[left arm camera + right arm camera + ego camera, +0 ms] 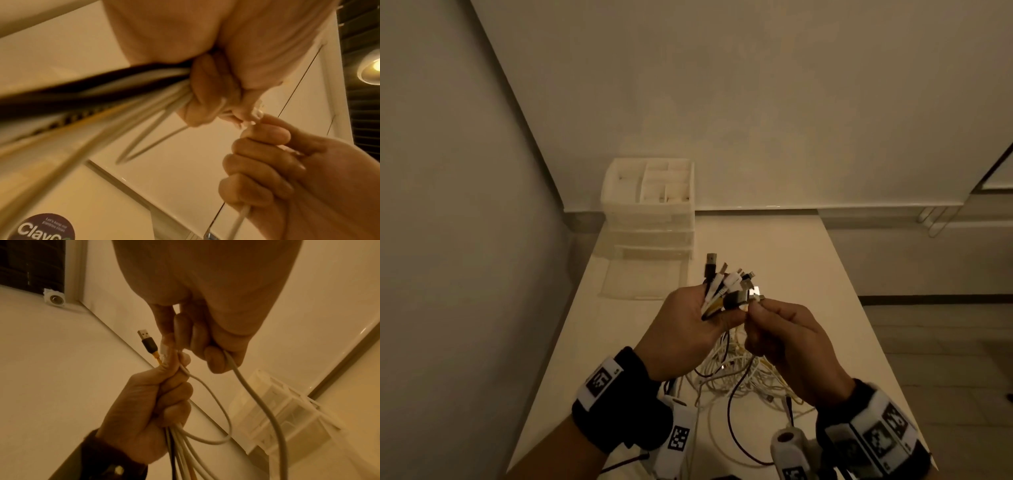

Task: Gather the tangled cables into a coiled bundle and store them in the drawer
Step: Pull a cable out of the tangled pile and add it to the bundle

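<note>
Smooth, rubbery-looking jackets on the cables (pixel 736 377), mostly matt white, a few dark, one yellow. Bright bare metal catches the light on the plug tips (pixel 726 277), with plastic housings in white and black behind them. The drawer unit (pixel 650 212) is translucent, frosted plastic with a faint sheen. The table (pixel 808 274) looks smooth, pale and matt. Black cloth wrist bands (pixel 619 401), soft and dull, carry white printed tags.
</note>
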